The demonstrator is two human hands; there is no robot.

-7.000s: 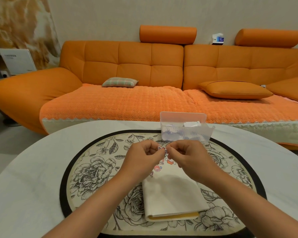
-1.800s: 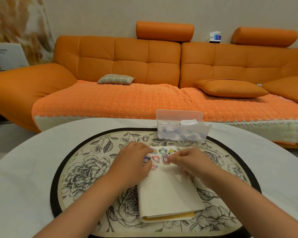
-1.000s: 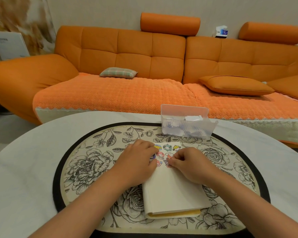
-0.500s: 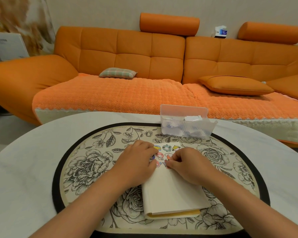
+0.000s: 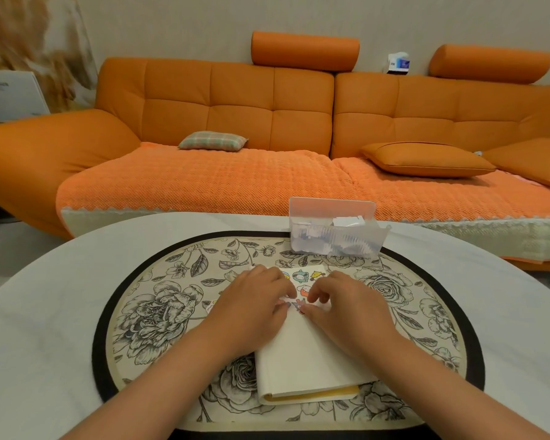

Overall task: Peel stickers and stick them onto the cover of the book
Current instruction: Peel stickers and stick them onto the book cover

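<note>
Book lay on the floral mat, long axis pointing away toward the clear box; left hand and right hand covered its middle, curled fingers meeting at a sticker, grip unclear

Left side of the book is buried under the left hand. The sticker at the fingertips is mostly covered, so no idea if the right hand pinches it or just presses. Stuff inside the box is a blur. Sofa runs off the right edge.
</note>
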